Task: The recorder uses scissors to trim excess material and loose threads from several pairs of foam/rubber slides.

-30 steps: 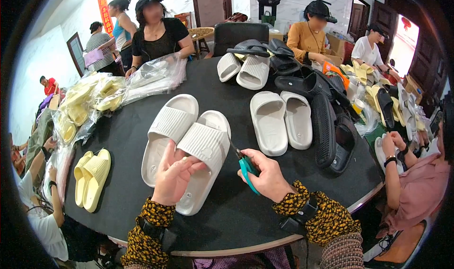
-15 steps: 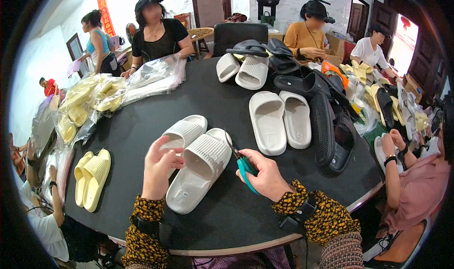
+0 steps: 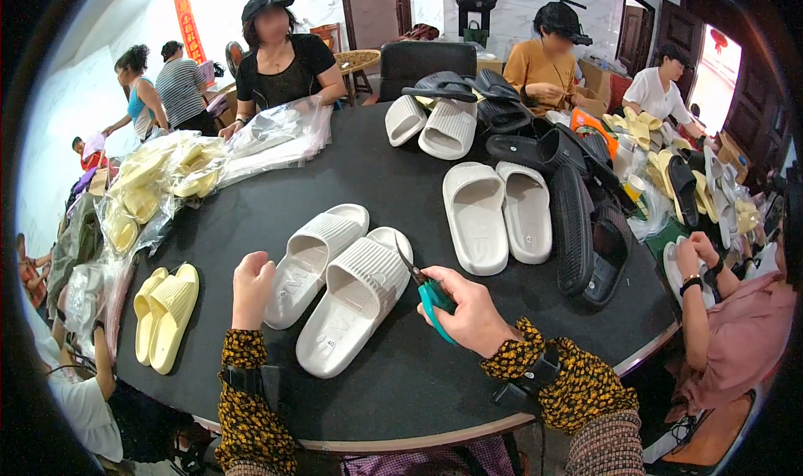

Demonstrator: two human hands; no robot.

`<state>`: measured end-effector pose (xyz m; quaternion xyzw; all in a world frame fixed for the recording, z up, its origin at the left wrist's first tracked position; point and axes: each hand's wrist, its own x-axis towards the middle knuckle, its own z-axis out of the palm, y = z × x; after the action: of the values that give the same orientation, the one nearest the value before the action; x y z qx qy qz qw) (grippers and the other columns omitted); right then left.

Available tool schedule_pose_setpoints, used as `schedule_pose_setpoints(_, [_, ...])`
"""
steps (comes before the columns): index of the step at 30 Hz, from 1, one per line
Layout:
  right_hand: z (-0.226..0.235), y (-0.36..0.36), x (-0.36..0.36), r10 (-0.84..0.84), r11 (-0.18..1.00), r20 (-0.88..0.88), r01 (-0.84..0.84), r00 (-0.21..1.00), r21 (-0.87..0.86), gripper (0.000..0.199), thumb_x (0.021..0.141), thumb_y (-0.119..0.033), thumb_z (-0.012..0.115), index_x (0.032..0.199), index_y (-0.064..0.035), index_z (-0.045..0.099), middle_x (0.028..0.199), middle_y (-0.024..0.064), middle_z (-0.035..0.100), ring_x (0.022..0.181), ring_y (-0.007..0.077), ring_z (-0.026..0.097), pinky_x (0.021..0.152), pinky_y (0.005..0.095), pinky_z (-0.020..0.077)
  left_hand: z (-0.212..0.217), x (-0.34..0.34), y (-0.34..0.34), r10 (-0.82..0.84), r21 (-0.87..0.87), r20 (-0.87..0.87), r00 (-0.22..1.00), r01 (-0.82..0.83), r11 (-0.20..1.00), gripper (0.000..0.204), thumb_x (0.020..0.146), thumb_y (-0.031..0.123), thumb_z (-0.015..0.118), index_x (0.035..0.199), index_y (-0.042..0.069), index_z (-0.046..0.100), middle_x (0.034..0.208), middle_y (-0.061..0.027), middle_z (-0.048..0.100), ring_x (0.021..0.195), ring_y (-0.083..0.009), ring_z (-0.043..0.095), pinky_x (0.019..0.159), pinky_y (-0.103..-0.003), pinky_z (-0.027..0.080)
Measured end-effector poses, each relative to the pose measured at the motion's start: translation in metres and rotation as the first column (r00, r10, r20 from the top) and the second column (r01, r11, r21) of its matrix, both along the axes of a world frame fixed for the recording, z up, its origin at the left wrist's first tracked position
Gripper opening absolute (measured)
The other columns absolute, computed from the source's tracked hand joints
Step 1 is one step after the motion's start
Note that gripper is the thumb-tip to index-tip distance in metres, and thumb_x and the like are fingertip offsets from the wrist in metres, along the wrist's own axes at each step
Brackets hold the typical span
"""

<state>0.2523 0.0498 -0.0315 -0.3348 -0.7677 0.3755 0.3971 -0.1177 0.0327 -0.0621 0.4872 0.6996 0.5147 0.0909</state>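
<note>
Teal-handled scissors [image 3: 437, 305] are in my right hand [image 3: 470, 310], their dark blades pointing up and away beside the right slide sandal of a light grey pair. That right sandal [image 3: 330, 342] lies sole down, toe strap far, directly in front of me. Its mate, the left grey sandal [image 3: 288, 296], rests beside it, slightly farther away. Next to the left sandal's outer side is my left hand [image 3: 251, 290], fingers curled in and thumb on top. Anything inside those fingers is hidden.
Pale yellow slides [image 3: 167, 317] lie at left, bagged yellow slides [image 3: 138, 196] and clear plastic bags [image 3: 276, 137] beyond. Another grey pair [image 3: 475, 225] and a pile of black slides [image 3: 573, 233] occupy the right of the dark table [image 3: 376, 162]. Several people work around it.
My left hand has drawn back leftward off the grey pair, and its spread fingers have curled in. My right hand with the scissors has hardly moved.
</note>
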Motion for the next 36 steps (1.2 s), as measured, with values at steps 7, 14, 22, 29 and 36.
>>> schedule_pose_setpoints(7, [-0.003,0.002,0.001,0.001,0.999,0.015,-0.001,1.0,0.043,0.042,0.083,-0.01,0.067,0.121,0.0009,0.053,0.101,0.0213,0.065,0.09,0.0304,0.067,0.077,0.0351,0.0522,0.006,0.015,-0.001,-0.06,-0.116,0.045,0.997,0.065,0.991,0.032,0.082,0.014,0.061,0.105,-0.009,0.063,0.087,-0.0152,0.069,0.081,-0.0199,0.065,0.074,-0.031,0.051])
schedule_pose_setpoints(14, [-0.002,0.0,0.0,0.009,0.999,0.012,-0.009,1.0,0.054,0.042,0.082,-0.008,0.066,0.121,0.0009,0.052,0.103,0.0214,0.065,0.095,0.0309,0.067,0.079,0.0355,0.0521,0.022,0.032,-0.011,-0.143,-0.184,0.169,0.975,0.174,0.967,0.038,0.084,0.014,0.062,0.113,-0.009,0.059,0.08,-0.0096,0.066,0.068,-0.0125,0.06,0.061,-0.027,0.049])
schedule_pose_setpoints(22, [-0.005,0.001,0.0,0.003,0.997,0.007,-0.003,1.0,0.076,0.042,0.082,-0.006,0.065,0.121,0.0007,0.052,0.105,0.0222,0.064,0.096,0.0309,0.066,0.08,0.0353,0.0522,0.046,0.057,-0.015,-0.242,-0.276,0.376,0.895,0.357,0.892,0.042,0.085,0.013,0.06,0.12,-0.01,0.055,0.071,-0.0051,0.062,0.056,-0.0108,0.056,0.047,-0.026,0.045])
schedule_pose_setpoints(29, [0.0,-0.001,0.001,-0.004,0.998,0.039,0.002,0.999,0.055,0.042,0.082,-0.007,0.065,0.121,0.0008,0.053,0.106,0.0221,0.064,0.097,0.0317,0.066,0.081,0.036,0.0521,0.053,0.065,-0.017,-0.316,-0.157,0.541,0.779,0.463,0.872,0.053,0.083,0.01,0.057,0.132,-0.008,0.046,0.075,-0.0055,0.063,0.056,-0.0093,0.057,0.048,-0.023,0.046])
schedule_pose_setpoints(36, [-0.003,0.001,0.001,-0.009,0.994,0.034,0.005,0.999,0.112,0.042,0.082,-0.008,0.065,0.121,0.0005,0.053,0.107,0.022,0.064,0.098,0.0336,0.065,0.081,0.0368,0.0519,0.045,0.066,-0.014,-0.34,-0.021,0.648,0.681,0.463,0.886,0.058,0.084,0.013,0.057,0.137,-0.007,0.042,0.096,-0.0064,0.064,0.066,-0.0066,0.06,0.053,-0.02,0.047])
